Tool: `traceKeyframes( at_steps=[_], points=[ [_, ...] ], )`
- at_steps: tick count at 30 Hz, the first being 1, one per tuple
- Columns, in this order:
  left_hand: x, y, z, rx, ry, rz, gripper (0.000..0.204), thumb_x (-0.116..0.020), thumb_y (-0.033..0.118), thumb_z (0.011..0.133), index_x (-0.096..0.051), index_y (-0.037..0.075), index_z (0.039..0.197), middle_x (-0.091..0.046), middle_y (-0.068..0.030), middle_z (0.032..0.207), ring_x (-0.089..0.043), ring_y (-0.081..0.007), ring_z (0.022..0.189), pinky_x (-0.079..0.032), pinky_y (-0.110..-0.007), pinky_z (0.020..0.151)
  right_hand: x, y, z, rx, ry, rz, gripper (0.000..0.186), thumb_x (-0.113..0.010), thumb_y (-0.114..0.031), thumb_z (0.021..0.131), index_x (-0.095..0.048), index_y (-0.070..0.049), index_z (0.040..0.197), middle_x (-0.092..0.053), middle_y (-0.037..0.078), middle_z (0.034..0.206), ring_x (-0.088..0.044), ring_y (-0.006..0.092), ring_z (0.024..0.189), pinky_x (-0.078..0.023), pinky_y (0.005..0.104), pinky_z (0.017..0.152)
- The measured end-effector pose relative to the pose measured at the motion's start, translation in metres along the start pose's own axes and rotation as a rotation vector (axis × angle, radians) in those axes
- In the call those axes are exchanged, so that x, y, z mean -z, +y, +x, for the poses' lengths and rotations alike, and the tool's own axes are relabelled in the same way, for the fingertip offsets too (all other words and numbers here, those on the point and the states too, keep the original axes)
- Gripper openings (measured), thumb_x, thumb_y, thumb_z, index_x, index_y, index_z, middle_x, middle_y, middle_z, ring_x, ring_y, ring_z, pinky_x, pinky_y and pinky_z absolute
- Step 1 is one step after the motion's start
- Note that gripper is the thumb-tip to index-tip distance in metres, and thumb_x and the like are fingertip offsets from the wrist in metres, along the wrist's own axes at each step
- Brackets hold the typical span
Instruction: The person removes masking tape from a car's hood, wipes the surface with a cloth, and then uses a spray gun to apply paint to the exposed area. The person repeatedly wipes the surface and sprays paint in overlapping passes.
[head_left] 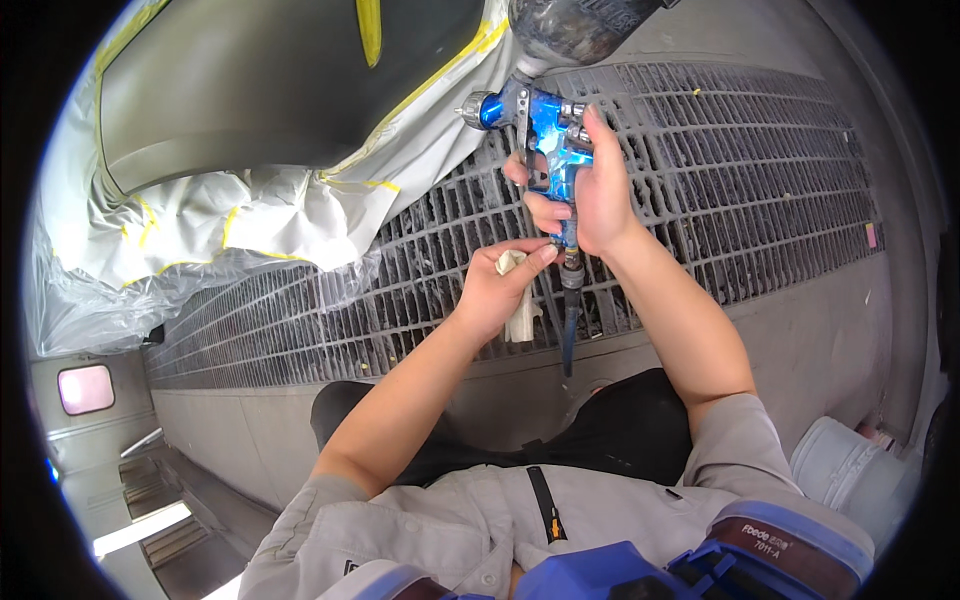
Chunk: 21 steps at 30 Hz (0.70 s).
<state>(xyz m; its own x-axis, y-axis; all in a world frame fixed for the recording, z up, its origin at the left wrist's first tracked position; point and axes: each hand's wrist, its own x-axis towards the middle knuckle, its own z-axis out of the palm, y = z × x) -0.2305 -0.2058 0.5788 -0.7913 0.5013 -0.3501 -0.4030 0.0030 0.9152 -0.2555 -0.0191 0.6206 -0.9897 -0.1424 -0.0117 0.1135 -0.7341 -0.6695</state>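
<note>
A blue, glossy spray gun (545, 125) with a dark cup (570, 25) on top and a silver nozzle at left is upright in my right hand (605, 185), whose fingers wrap round its handle. My left hand (497, 290) grips a folded, pale cloth (520, 320), with thumb and forefinger touching the small fitting at the handle's foot. From that fitting a dark hose (568, 340) runs down through a metal coupler (572, 275).
A dark panel (250, 80), edged with yellow tape and white masking paper (290, 230), stands at upper left, plastic film below. Metal floor grating (760, 180) spans the middle. A pale bucket (840, 470) is at lower right. A blue respirator (590, 570) hangs at my chest.
</note>
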Motion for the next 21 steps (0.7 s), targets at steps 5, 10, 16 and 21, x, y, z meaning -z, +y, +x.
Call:
traceKeyframes(
  at_steps=[5,10,16,21],
  points=[
    [-0.009,-0.015,0.008,-0.151,0.077,0.237,0.041,-0.074,0.021,0.106,-0.070,-0.004,0.138,-0.080,-0.0119,0.124,-0.070,-0.0130,0.117,-0.051,-0.031,0.109,0.047,-0.011,0.029,0.076,0.173,-0.163,0.068,-0.032,-0.074,0.107,-0.059,-0.011,0.105,-0.061,0.002,0.082,-0.039,0.0085,0.044,-0.032,0.0267,0.039],
    [0.010,-0.042,-0.012,0.058,0.094,0.247,0.041,-0.072,0.021,0.107,-0.069,-0.004,0.139,-0.078,-0.0128,0.127,-0.069,-0.0142,0.119,-0.050,-0.031,0.110,0.058,0.001,0.044,0.290,0.401,-0.234,0.064,-0.033,-0.069,0.110,-0.058,-0.010,0.107,-0.061,0.004,0.083,-0.041,0.0098,0.045,-0.033,0.0284,0.042],
    [0.036,-0.067,-0.042,0.130,-0.043,0.484,0.038,-0.079,0.030,0.101,-0.078,0.002,0.127,-0.081,-0.0118,0.118,-0.073,-0.0153,0.105,-0.055,-0.032,0.097,0.054,-0.006,0.038,0.039,0.093,-0.070,0.073,-0.028,-0.074,0.108,-0.059,-0.007,0.105,-0.060,0.003,0.083,-0.038,0.0095,0.044,-0.034,0.0280,0.042],
    [0.070,-0.057,-0.062,0.200,-0.190,0.727,0.029,-0.078,0.030,0.099,-0.081,0.006,0.115,-0.081,-0.0153,0.107,-0.078,-0.0282,0.099,-0.059,-0.036,0.091,0.052,-0.019,0.047,0.188,0.265,-0.301,0.079,-0.026,-0.077,0.106,-0.061,-0.007,0.099,-0.062,0.001,0.082,-0.037,0.0092,0.044,-0.033,0.0277,0.042]
  ],
)
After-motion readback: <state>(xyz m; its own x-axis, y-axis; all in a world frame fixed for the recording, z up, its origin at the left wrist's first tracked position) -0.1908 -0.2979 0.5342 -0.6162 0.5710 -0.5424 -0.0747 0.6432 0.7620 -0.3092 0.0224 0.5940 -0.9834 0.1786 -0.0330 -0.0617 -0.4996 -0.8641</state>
